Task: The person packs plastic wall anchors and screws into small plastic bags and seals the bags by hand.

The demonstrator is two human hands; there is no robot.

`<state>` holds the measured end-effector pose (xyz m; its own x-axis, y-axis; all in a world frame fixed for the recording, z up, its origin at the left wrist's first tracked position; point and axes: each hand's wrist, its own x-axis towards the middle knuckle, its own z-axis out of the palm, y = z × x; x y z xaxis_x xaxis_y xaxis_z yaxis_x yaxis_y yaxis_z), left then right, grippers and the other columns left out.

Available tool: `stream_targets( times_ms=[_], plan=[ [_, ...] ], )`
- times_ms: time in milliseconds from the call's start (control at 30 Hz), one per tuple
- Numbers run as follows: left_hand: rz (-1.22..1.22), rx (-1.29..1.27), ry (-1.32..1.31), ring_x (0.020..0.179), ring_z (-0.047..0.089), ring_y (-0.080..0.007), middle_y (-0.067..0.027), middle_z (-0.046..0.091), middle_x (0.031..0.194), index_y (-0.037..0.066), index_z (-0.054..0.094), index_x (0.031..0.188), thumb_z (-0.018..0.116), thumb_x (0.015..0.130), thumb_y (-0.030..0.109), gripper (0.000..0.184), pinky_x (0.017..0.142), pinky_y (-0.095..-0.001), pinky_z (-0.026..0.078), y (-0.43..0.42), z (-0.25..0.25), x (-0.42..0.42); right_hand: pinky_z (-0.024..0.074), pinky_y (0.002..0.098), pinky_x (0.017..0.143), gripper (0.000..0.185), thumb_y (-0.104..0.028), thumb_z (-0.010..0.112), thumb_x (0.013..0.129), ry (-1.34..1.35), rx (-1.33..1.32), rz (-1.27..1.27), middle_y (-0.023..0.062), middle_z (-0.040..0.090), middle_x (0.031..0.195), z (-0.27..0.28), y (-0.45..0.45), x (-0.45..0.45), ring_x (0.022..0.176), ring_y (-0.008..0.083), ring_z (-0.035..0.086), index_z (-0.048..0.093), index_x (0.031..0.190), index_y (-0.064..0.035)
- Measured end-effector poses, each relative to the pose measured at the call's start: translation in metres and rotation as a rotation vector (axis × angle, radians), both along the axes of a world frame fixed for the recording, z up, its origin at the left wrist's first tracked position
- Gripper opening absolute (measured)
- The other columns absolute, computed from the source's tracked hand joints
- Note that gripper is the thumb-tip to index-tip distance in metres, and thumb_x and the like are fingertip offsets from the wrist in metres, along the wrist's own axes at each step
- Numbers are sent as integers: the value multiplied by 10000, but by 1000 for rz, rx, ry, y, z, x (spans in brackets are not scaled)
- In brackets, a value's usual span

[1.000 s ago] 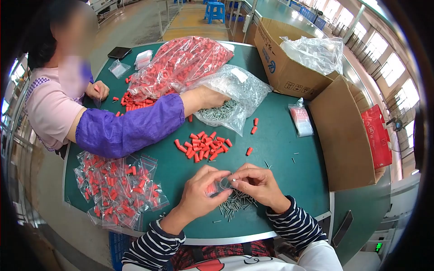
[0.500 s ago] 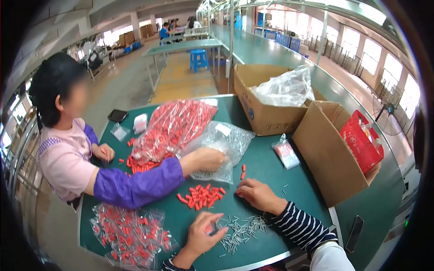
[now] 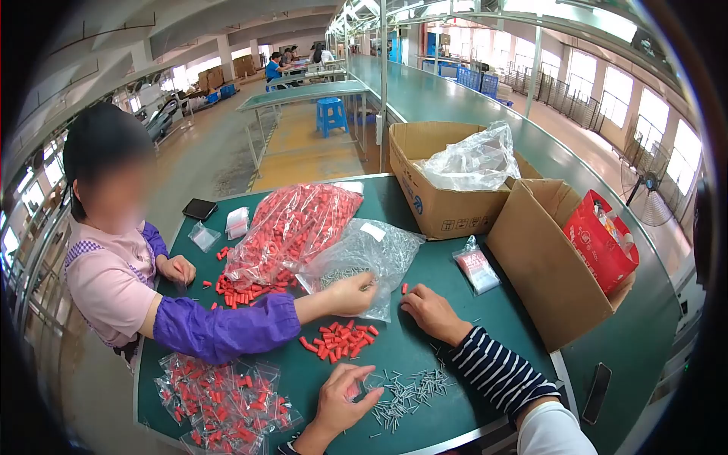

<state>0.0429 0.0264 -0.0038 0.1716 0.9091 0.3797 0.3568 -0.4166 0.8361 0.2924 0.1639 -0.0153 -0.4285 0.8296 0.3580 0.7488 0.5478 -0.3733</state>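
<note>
My left hand (image 3: pixel 343 402) is closed around a small clear plastic bag with something red in it, its mouth towards the loose screws (image 3: pixel 409 396). My right hand (image 3: pixel 434 313) rests on the green table with fingers curled together, fingertips right beside a red plastic plug (image 3: pixel 404 288); what they pinch, if anything, is hidden. Between my hands and the co-worker's arm lies a pile of red plugs (image 3: pixel 341 340). The co-worker's hand (image 3: pixel 353 293) reaches into a large clear bag of screws (image 3: pixel 394 246).
Filled small bags (image 3: pixel 220 402) lie heaped at the front left. A large bag of red plugs (image 3: pixel 296 227) lies at the back. Two cardboard boxes (image 3: pixel 462 212) (image 3: pixel 546 280) stand at the right, with a packet of small bags (image 3: pixel 476 267) and a phone (image 3: pixel 597 393) nearby.
My right hand has come up to the red plugs; one of the two there is now out of sight. The co-worker's hand shifted slightly, and their head turned. My left hand keeps its hold.
</note>
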Motion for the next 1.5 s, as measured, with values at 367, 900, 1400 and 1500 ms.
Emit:
stream_targets(
  times_ms=[367,900,1400,1500],
  plan=[
    [36,-2,32,707,589,-165,-57,622,935,74,691,1118,852,718,165,441,634,-286,502,-1,-1,1,529,422,720,151,-136,661,897,132,-130,159,155,594,973,20,-44,-10,833,361,626,618,993,-27],
    [40,-61,54,859,616,-215,-96,610,977,10,645,1095,833,655,46,480,748,-309,509,-3,1,3,526,428,714,185,-48,679,830,206,-210,465,154,590,929,66,-100,-58,838,361,630,618,997,4],
    [61,-3,-5,856,643,-219,-91,615,993,30,647,1119,835,678,56,481,733,-321,532,1,-3,4,543,310,627,291,-7,718,843,362,-331,388,135,626,1002,89,-102,-61,778,223,668,642,1124,-7],
    [95,-21,-29,858,615,-195,-84,609,996,17,638,1116,833,677,35,481,754,-310,508,0,-4,5,539,355,720,302,-16,686,856,371,-437,342,151,613,1022,90,-101,-52,847,293,655,624,1151,-5]
  ],
)
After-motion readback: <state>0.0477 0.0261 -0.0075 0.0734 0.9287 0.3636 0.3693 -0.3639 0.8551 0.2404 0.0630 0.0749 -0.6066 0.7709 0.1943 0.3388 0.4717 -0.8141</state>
